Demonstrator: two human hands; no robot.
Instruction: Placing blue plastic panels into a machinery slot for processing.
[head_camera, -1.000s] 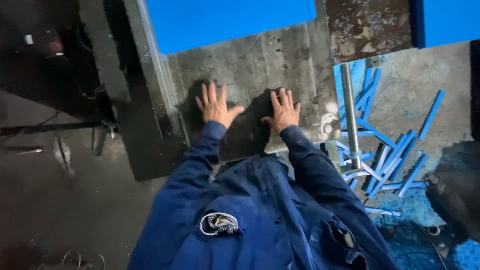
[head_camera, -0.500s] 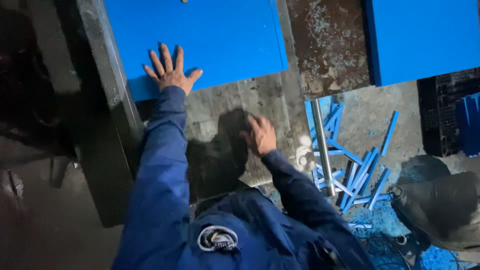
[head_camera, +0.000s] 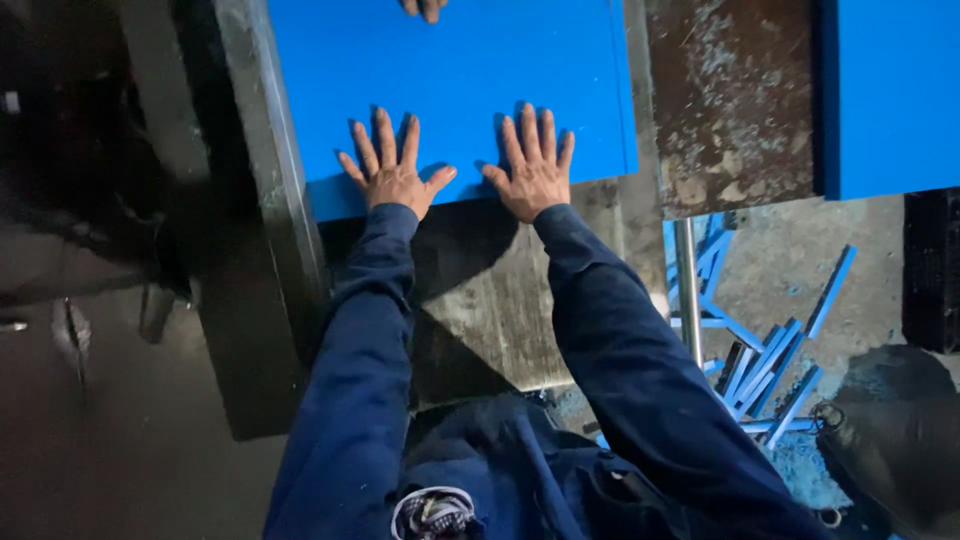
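Note:
A large flat blue sheet (head_camera: 450, 80) lies on a worn grey metal table (head_camera: 490, 300). My left hand (head_camera: 392, 172) rests palm down on the sheet's near edge, fingers spread. My right hand (head_camera: 535, 165) lies flat beside it on the same edge, fingers also apart. Both arms are in dark blue sleeves. Another person's fingertips (head_camera: 423, 8) touch the sheet at the top of the view.
A dark metal rail (head_camera: 270, 200) borders the table on the left. A rusty plate (head_camera: 735, 100) and a second blue sheet (head_camera: 895, 95) lie to the right. Several blue offcut strips (head_camera: 770, 370) litter the floor by a metal rod (head_camera: 687, 290).
Both hands have moved from the bare grey table up onto the blue sheet, the left first and then the right. The sheet now reaches closer to me.

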